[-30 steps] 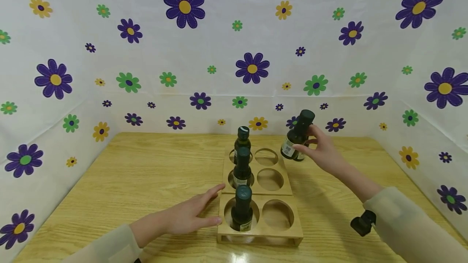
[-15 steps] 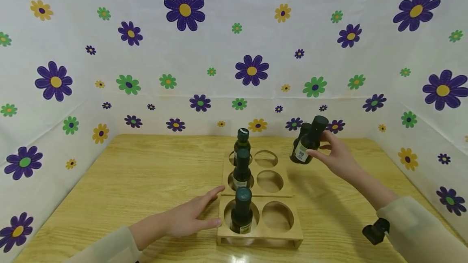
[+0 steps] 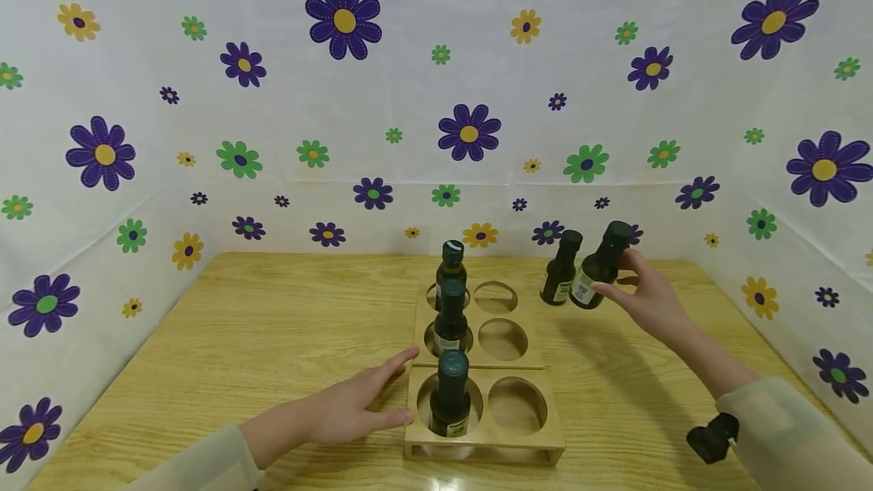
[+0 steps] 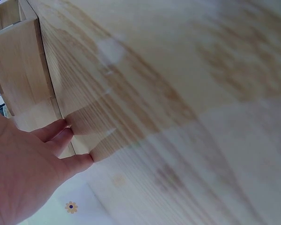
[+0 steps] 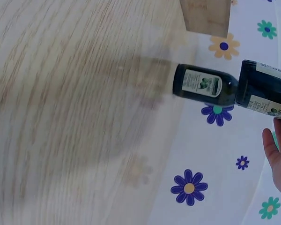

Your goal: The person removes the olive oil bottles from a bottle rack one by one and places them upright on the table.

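My right hand (image 3: 653, 298) holds a dark glass bottle (image 3: 599, 275) with a dark cap and a pale label, tilted, at the back right. Just left of it a second dark bottle (image 3: 559, 279) stands upright on the table; the right wrist view shows the held bottle (image 5: 262, 89) and the standing bottle (image 5: 201, 84) side by side. A wooden rack (image 3: 494, 439) with two columns of round holes has dark bottles in its left column, the nearest bottle (image 3: 452, 400) at the front. Fingertips of my left hand (image 3: 348, 404) rest at the rack's left side, thumb and fingers spread.
Right-column holes of the rack, such as the front hole (image 3: 518, 404), hold no bottles. The wood-grain table (image 3: 286, 309) extends on both sides. A white flowered cloth (image 3: 402, 89) walls it in at the back and sides.
My right hand has moved right with its bottle, away from the rack, and the standing bottle behind it has come into full sight. The left hand stays at the rack.
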A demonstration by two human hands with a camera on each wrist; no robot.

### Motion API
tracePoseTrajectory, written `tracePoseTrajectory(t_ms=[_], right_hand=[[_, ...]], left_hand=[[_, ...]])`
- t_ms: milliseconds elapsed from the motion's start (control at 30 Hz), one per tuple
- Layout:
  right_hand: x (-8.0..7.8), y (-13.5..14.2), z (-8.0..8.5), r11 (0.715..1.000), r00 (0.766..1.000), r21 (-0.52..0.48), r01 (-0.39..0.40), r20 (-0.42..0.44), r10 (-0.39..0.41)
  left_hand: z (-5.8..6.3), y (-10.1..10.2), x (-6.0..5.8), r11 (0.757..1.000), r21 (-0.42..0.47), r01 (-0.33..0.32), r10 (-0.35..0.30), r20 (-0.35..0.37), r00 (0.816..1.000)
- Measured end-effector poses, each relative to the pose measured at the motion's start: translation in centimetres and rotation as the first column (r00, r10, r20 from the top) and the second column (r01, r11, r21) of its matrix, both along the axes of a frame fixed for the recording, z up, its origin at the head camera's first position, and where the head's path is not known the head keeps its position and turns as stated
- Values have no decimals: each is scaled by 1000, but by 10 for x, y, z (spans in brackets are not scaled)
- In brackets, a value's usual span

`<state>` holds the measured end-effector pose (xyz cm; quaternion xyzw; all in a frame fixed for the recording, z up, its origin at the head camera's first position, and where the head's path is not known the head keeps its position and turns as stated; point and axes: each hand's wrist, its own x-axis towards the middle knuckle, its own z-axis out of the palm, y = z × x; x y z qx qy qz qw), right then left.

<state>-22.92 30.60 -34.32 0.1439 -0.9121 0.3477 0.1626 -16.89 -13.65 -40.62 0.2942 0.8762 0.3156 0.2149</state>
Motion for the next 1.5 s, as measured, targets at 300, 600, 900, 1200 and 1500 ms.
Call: tracePoseTrajectory(t_ms=[300,600,900,1200,1500], right_hand=[[-7,12,-8,1000,999,-1,19,-43,-19],[-14,17,-16,999,998,6,46,-33,-46],[-24,19,-24,998,996,-5,69,48,-69],[-38,21,-32,995,990,17,100,103,-101],[-45,20,-38,993,984,43,112,135,-117]], left_hand=[[1,-1,0,1000,1,-9,9,10,1000],[1,0,0,1000,4,-5,5,3,1000],[0,0,-1,1000,11,5,-5,9,1000],[0,0,-1,1000,25,10,-10,15,1000],[-1,-1,-1,1000,28,13,-14,12,1000]])
